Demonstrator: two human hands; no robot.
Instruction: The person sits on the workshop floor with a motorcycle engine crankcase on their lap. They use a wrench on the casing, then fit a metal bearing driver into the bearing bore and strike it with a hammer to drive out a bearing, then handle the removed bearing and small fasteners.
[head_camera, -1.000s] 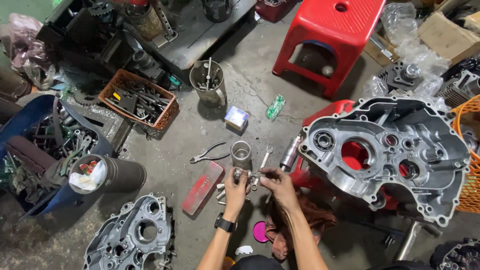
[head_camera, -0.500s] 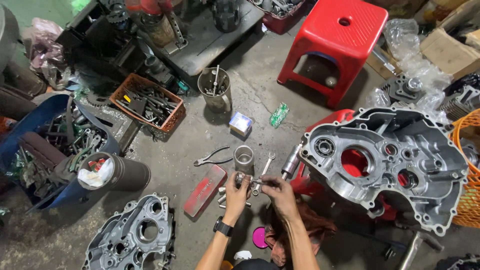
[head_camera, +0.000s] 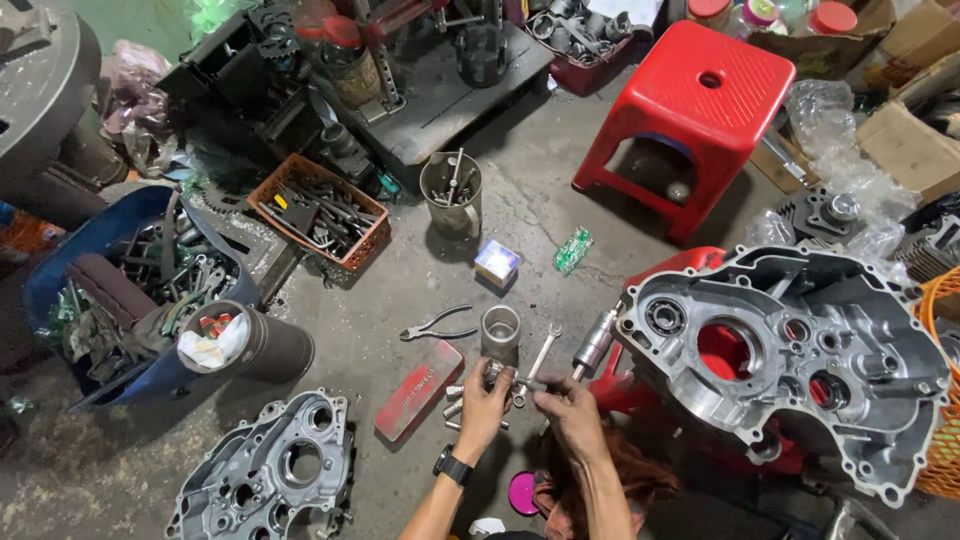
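Small metal part (head_camera: 522, 383) pinched between both hands above the concrete floor (head_camera: 540, 215).
Left hand (head_camera: 487, 398) and right hand (head_camera: 567, 408) grip its ends; crankcase half (head_camera: 800, 360) beside them remains open, unassembled.

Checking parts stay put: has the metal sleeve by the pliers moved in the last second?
No. The metal sleeve stands in the same spot between the pliers and the wrench, just above the red tin; only the camera view shifted.
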